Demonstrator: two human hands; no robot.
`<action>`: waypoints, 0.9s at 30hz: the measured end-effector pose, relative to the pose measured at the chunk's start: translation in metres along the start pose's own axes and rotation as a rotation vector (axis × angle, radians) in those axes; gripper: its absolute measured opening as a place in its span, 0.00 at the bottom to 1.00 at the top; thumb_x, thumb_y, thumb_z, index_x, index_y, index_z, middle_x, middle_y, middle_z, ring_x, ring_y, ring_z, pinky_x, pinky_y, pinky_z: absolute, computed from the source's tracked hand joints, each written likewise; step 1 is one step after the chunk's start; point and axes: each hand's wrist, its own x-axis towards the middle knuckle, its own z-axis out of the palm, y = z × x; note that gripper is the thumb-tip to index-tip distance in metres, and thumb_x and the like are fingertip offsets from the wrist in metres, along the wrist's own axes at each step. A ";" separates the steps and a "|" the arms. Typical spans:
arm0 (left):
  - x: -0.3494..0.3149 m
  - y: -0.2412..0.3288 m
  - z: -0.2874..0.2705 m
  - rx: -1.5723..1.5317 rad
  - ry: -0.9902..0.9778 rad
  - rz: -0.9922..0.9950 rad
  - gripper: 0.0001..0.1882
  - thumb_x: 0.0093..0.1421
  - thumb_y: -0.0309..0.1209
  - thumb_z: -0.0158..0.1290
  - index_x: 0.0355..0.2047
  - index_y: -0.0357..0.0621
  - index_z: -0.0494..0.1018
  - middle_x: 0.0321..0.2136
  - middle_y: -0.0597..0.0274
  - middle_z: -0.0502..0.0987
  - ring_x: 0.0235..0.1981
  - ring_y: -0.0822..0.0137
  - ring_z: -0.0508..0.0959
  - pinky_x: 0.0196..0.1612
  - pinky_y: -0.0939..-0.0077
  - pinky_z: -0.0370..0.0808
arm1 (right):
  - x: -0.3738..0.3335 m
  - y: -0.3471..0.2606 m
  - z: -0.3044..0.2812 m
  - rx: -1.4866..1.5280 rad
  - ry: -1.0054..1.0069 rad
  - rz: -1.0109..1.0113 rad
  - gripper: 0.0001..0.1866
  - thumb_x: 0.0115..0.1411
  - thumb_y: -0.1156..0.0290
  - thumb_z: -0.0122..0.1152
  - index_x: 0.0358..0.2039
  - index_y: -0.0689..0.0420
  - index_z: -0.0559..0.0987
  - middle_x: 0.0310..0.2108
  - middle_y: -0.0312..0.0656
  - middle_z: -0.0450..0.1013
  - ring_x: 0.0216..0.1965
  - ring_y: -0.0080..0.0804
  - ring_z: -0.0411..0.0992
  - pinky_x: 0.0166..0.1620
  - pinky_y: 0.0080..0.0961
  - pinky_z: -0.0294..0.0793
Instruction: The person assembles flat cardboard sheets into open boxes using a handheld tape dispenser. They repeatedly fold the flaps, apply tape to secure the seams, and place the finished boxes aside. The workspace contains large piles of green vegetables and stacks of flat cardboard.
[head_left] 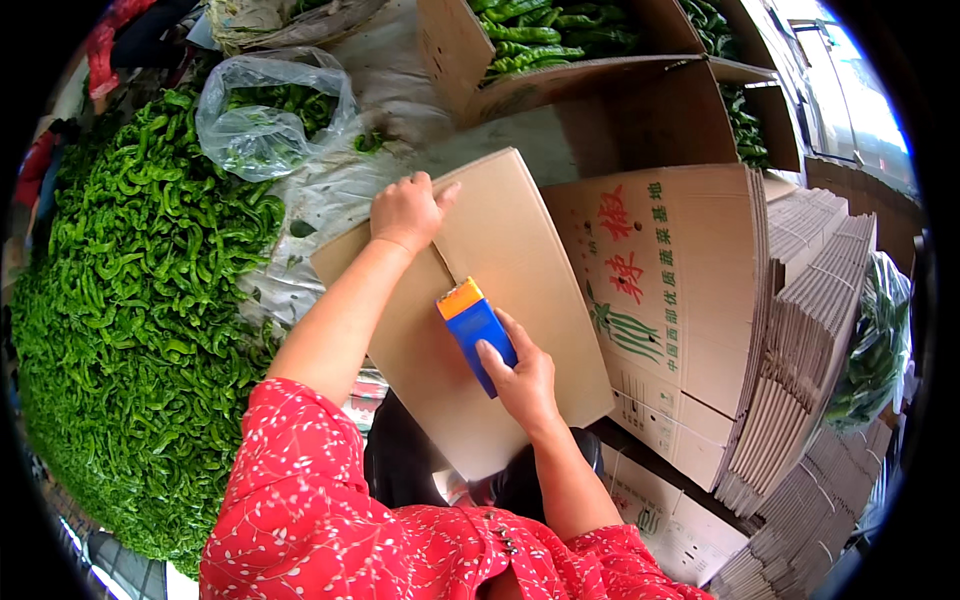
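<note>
A plain brown cardboard box [540,290] stands tilted in front of me, its two flaps meeting along a seam. My left hand [408,212] is at the far end of that seam, fingers bent over the box's edge and thumb pointing right. My right hand [525,378] grips a blue tape dispenser [482,340]. The dispenser's orange, toothed head rests at the seam, a short way nearer to me than the left hand. The fingertips of my left hand are partly hidden behind the edge.
Green peppers [140,330] lie in a big heap to the left. A clear plastic bag [270,115] of peppers sits at its far side. Open cartons of peppers [560,35] stand at the back. Flattened printed cartons [665,300] are stacked close on the right.
</note>
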 end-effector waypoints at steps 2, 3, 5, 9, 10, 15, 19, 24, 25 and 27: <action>0.005 -0.003 0.000 -0.014 0.020 -0.017 0.29 0.58 0.59 0.46 0.27 0.41 0.71 0.27 0.47 0.79 0.29 0.46 0.79 0.33 0.52 0.76 | -0.018 0.014 -0.005 0.034 -0.007 -0.027 0.30 0.56 0.60 0.63 0.59 0.54 0.69 0.44 0.53 0.76 0.43 0.40 0.77 0.48 0.30 0.73; 0.006 -0.003 -0.001 -0.013 0.024 -0.015 0.29 0.58 0.59 0.46 0.26 0.41 0.72 0.26 0.48 0.79 0.29 0.46 0.79 0.33 0.52 0.76 | -0.025 0.024 -0.007 0.041 -0.002 -0.015 0.30 0.57 0.61 0.63 0.59 0.54 0.69 0.44 0.53 0.76 0.44 0.39 0.77 0.48 0.30 0.73; 0.007 -0.005 0.001 -0.012 0.026 -0.008 0.30 0.58 0.60 0.45 0.26 0.41 0.72 0.23 0.49 0.78 0.29 0.45 0.79 0.33 0.52 0.76 | -0.044 0.045 -0.016 0.056 0.009 0.015 0.30 0.57 0.62 0.63 0.59 0.54 0.68 0.45 0.53 0.75 0.44 0.37 0.76 0.49 0.28 0.73; 0.004 -0.011 0.007 0.005 0.044 0.025 0.30 0.59 0.60 0.43 0.28 0.43 0.71 0.30 0.47 0.79 0.32 0.46 0.79 0.34 0.52 0.76 | -0.103 0.094 -0.039 0.043 -0.009 0.162 0.29 0.58 0.63 0.62 0.58 0.58 0.69 0.44 0.50 0.76 0.44 0.31 0.76 0.48 0.26 0.72; 0.004 -0.005 0.001 0.015 -0.055 -0.013 0.30 0.59 0.60 0.42 0.35 0.44 0.72 0.34 0.50 0.79 0.36 0.49 0.78 0.39 0.52 0.75 | -0.121 0.117 -0.045 0.045 0.008 0.174 0.28 0.58 0.63 0.62 0.57 0.58 0.70 0.43 0.50 0.77 0.43 0.31 0.76 0.48 0.26 0.73; -0.004 -0.005 0.008 0.276 0.231 0.040 0.34 0.61 0.56 0.44 0.61 0.49 0.61 0.60 0.54 0.64 0.61 0.49 0.61 0.62 0.49 0.54 | -0.151 0.169 -0.061 -0.079 0.086 0.154 0.25 0.58 0.63 0.62 0.55 0.57 0.72 0.40 0.49 0.78 0.40 0.32 0.77 0.46 0.27 0.74; -0.055 0.053 0.019 0.177 0.405 0.136 0.40 0.55 0.46 0.56 0.63 0.44 0.55 0.65 0.52 0.54 0.65 0.46 0.53 0.65 0.48 0.51 | -0.146 0.193 -0.064 -0.129 0.061 0.111 0.24 0.59 0.59 0.59 0.54 0.57 0.73 0.41 0.55 0.76 0.42 0.44 0.77 0.46 0.31 0.74; -0.206 0.131 0.074 -0.042 0.158 0.170 0.46 0.52 0.47 0.58 0.66 0.46 0.50 0.67 0.53 0.48 0.68 0.50 0.47 0.67 0.50 0.46 | -0.145 0.193 -0.070 -0.068 -0.007 0.026 0.25 0.61 0.58 0.56 0.55 0.56 0.71 0.41 0.57 0.75 0.42 0.50 0.76 0.44 0.35 0.74; -0.210 0.129 0.081 -0.015 0.202 0.167 0.46 0.52 0.48 0.57 0.66 0.46 0.49 0.67 0.55 0.48 0.68 0.51 0.47 0.67 0.50 0.46 | -0.147 0.190 -0.074 -0.096 -0.063 0.083 0.26 0.61 0.58 0.56 0.57 0.56 0.69 0.40 0.58 0.75 0.42 0.54 0.75 0.43 0.37 0.74; -0.207 0.127 0.081 0.037 0.181 0.160 0.46 0.53 0.49 0.56 0.66 0.46 0.49 0.67 0.56 0.49 0.68 0.52 0.48 0.67 0.51 0.46 | -0.162 0.207 -0.080 -0.016 -0.117 -0.021 0.27 0.61 0.58 0.56 0.59 0.54 0.67 0.40 0.59 0.75 0.41 0.55 0.75 0.42 0.38 0.74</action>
